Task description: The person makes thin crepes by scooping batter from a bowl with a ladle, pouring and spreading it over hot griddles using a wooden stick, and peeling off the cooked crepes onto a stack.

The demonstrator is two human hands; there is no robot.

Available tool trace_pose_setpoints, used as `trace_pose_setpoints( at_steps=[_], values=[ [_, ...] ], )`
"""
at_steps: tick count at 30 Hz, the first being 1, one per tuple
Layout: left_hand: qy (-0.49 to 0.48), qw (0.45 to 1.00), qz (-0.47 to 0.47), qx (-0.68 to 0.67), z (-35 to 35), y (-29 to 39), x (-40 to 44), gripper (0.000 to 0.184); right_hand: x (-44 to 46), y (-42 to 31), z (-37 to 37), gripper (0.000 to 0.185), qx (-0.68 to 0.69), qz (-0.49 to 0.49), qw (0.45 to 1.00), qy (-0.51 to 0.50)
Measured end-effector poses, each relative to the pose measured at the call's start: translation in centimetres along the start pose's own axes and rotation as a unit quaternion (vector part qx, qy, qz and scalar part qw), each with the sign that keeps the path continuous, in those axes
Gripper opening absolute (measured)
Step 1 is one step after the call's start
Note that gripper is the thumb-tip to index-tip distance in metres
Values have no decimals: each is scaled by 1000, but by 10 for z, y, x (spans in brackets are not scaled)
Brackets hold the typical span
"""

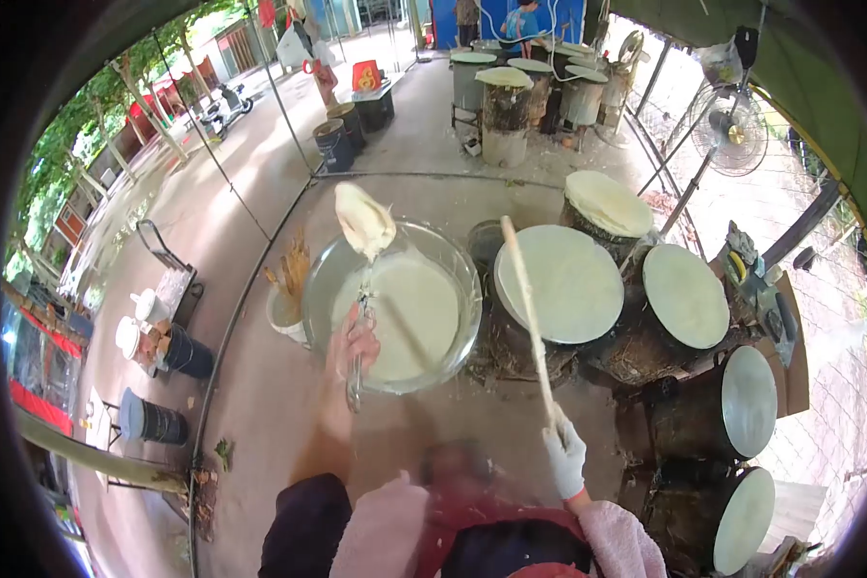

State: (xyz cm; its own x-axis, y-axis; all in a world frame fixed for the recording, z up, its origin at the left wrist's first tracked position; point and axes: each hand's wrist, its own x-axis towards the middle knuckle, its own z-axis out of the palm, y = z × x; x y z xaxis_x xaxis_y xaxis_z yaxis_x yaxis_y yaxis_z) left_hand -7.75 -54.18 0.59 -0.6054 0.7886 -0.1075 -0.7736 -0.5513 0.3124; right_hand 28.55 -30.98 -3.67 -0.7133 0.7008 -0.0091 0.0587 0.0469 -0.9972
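My left hand (359,339), bare, grips the handle of a metal ladle (365,217) whose bowl is coated with pale batter and raised over the far left rim of a large metal basin. Pale batter (419,313) fills the bottom of this basin (469,308). In a white glove, my right hand (564,455) is closed round the lower end of a long wooden stick (527,303). The stick slants up and left across the left part of a round griddle (573,284) covered with a pale layer.
More round griddles (686,296) on dark drum stoves curve down the right side. A bucket (284,313) with a straw brush (294,267) stands left of the basin. A fan (732,132) is at the upper right. A person (521,26) stands among drums at the back.
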Motion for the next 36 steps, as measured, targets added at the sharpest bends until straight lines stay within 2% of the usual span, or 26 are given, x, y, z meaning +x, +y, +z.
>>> trace_pose_setpoints(
  at_steps=[1,2,4,5,6,7,10,13,16,17,19,21,23,25,26,28,30,31,32,34,36],
  values=[
    [51,998,21,18,3,10,16,31,8,9,-2,56,33,69,997,16],
    [102,993,39,37,6,20,31,31,14,14,-2,56,40,86,995,32],
    [112,992,-3,-58,5,39,68,35,23,21,-2,56,54,124,989,60],
    [158,981,30,105,20,32,70,34,24,22,-6,58,60,167,982,68],
    [198,941,63,267,37,19,69,34,25,29,-9,58,40,123,986,100],
    [228,872,96,423,56,11,69,33,26,41,-11,58,23,77,988,134],
    [137,857,37,496,80,0,68,30,14,87,-40,58,14,96,977,190],
    [63,886,-79,452,102,-14,94,27,3,110,-68,52,21,138,961,239],
    [72,898,-198,385,110,-65,131,30,-3,97,-94,46,63,168,943,281],
    [81,913,-278,285,115,-89,139,30,-4,86,-103,44,84,169,937,293],
    [105,897,-424,76,125,-146,152,31,-6,61,-124,42,145,154,925,316],
    [128,876,-444,137,125,-213,162,23,-11,31,-154,42,184,126,911,346],
    [85,852,-489,165,137,-284,176,20,-17,12,-194,46,269,104,882,373],
    [-12,808,-571,146,166,-368,189,21,-43,26,-245,47,277,96,857,424],
    [-25,792,-557,249,189,-405,193,24,-63,60,-280,48,228,109,855,454],
    [61,786,-557,260,229,-490,204,28,-107,122,-343,51,112,162,843,500],
    [33,778,-609,152,245,-565,219,34,-138,152,-395,52,65,135,827,541],
    [-28,765,-636,100,250,-604,231,39,-146,150,-423,52,76,139,817,554],
    [-62,776,-602,178,275,-636,230,38,-149,151,-441,51,90,142,811,561],
    [-160,732,-649,132,283,-710,254,33,-145,151,-492,50,108,141,798,575],
    [-212,722,-577,318,326,-775,250,32,-133,158,-533,51,124,138,782,595]
  ],
)
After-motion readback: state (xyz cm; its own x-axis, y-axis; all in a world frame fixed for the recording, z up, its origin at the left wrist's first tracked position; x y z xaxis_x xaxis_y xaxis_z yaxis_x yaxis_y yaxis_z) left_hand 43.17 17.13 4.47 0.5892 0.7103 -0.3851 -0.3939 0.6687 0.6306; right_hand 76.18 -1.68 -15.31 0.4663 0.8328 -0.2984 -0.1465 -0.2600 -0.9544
